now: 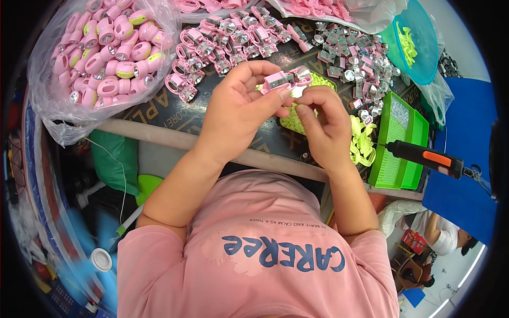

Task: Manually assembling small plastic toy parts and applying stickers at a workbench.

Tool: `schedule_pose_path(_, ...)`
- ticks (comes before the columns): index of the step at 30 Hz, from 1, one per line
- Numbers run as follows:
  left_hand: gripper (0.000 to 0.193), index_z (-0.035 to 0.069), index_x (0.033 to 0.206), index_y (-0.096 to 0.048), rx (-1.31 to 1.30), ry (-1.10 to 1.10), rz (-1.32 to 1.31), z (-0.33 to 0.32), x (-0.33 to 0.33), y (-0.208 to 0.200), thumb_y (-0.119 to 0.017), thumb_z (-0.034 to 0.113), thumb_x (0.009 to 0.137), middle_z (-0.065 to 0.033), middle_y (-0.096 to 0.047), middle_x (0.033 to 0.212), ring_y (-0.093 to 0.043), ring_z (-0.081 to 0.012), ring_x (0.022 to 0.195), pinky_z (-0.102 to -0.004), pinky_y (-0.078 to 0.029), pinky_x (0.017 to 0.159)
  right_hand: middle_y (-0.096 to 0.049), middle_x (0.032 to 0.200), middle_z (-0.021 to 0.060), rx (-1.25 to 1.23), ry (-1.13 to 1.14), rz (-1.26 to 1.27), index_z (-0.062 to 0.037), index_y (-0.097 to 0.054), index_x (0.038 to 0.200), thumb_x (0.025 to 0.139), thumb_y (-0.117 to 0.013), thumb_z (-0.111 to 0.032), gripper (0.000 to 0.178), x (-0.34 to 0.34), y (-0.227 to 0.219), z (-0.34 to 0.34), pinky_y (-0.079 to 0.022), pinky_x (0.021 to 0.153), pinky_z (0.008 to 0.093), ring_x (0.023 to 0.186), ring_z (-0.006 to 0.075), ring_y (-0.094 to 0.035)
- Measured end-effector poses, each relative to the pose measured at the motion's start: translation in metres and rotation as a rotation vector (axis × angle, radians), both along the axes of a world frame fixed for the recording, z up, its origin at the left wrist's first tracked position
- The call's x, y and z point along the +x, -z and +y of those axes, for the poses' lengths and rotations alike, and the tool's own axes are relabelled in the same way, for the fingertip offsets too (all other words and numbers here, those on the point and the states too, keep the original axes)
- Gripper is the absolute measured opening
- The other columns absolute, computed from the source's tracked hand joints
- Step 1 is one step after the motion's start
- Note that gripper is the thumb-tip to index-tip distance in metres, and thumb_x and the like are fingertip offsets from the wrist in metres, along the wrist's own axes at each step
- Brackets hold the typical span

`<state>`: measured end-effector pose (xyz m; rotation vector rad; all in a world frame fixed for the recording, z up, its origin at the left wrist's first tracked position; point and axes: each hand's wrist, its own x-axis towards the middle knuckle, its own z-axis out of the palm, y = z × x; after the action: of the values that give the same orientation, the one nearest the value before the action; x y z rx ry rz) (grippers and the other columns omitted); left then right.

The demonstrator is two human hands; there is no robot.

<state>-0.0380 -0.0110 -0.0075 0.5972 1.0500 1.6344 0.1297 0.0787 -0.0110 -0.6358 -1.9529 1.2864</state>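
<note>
My left hand (236, 114) grips an open half of a pink flashlight (280, 80) between thumb and fingers. A dark boxy insert and a shiny reflector show inside it. Close beside its reflector end is my right hand (327, 124), with thumb and forefinger pressed together; whatever they pinch, if anything, is hidden. Beneath both hands sits a container of small yellow-green parts (292, 123), partly covered. Curved yellow-green pieces (362, 142) lie just right of my right hand.
Finished-looking pink flashlights fill a clear bag (106, 55) at left. Half-shells with reflectors (228, 42) and loose inserts (352, 58) cover the table's back. A green tray (389, 143) of screws and an electric screwdriver (427, 158) are at right, below a teal basket (424, 47).
</note>
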Motion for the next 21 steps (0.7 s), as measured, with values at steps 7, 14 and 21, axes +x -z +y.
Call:
schedule_pose_path(7, 0.035, -0.005, 0.129, -0.054, -0.009, 0.0, 0.032, -0.003, 0.002, -0.003, -0.067, 0.001, 0.097, -0.0141, -0.066, 0.118, -0.072, -0.0206, 0.101, -0.0294, -0.062, 0.082, -0.066, 0.092, 0.013, 0.666, 0.027, -0.16, -0.0024, -0.065, 0.098, 0.08, -0.073, 0.007, 0.022, 0.001, -0.007, 0.003, -0.053, 0.075, 0.0389, 0.084, 0.0313, -0.065)
schedule_pose_path(14, 0.041, -0.006, 0.135, -0.055, 0.006, 0.148, 0.035, -0.009, -0.012, 0.001, -0.067, -0.002, 0.097, -0.0136, -0.068, 0.123, -0.07, -0.0184, 0.107, -0.0297, -0.059, 0.089, -0.061, 0.101, 0.0106, 0.571, -0.085, -0.212, -0.0066, -0.067, 0.094, 0.078, -0.075, 0.004, 0.021, 0.005, -0.043, 0.02, -0.047, 0.083, 0.0407, 0.097, 0.032, -0.057)
schedule_pose_path(21, 0.041, -0.005, 0.136, -0.055, -0.088, 0.237, 0.17, -0.008, -0.018, -0.002, -0.067, -0.003, 0.097, -0.0122, -0.068, 0.124, -0.068, -0.0167, 0.107, -0.0305, -0.058, 0.092, -0.058, 0.102, 0.0105, 0.637, -0.162, -0.343, -0.0071, -0.067, 0.094, 0.076, -0.071, 0.005, 0.022, -0.007, -0.054, 0.02, -0.047, 0.083, 0.0417, 0.097, 0.0331, -0.055)
